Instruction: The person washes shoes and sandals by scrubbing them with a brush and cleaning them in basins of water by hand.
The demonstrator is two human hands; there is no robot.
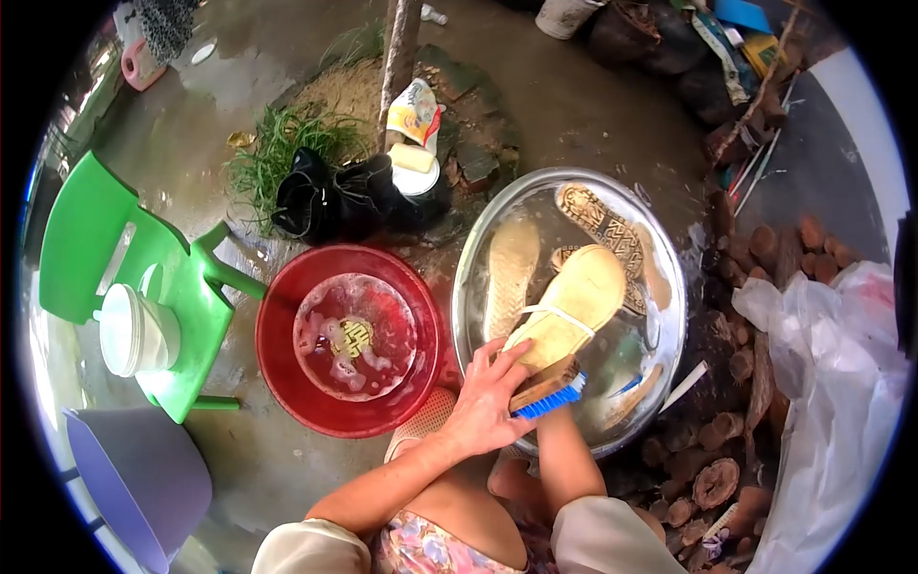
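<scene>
My left hand (492, 402) is closed around the wooden back of a scrubbing brush (550, 390); its blue bristles face down and to the right. Just beyond the brush is a tan sandal (576, 304) with a thin white strap, tilted above the metal basin (679, 287). My right forearm (566, 464) reaches up behind the brush, and the hand itself is hidden under brush and sandal. Inside the basin lie a pale sole (513, 273) and a patterned sole (598, 215), in water.
Left of the basin stands a red tub (277, 373) of soapy water. A green chair (91, 239) bears a white bucket (139, 330). Black boots (306, 196) sit ahead, beside a post (400, 57). Cut logs (715, 481) and plastic sheeting (832, 411) line the right.
</scene>
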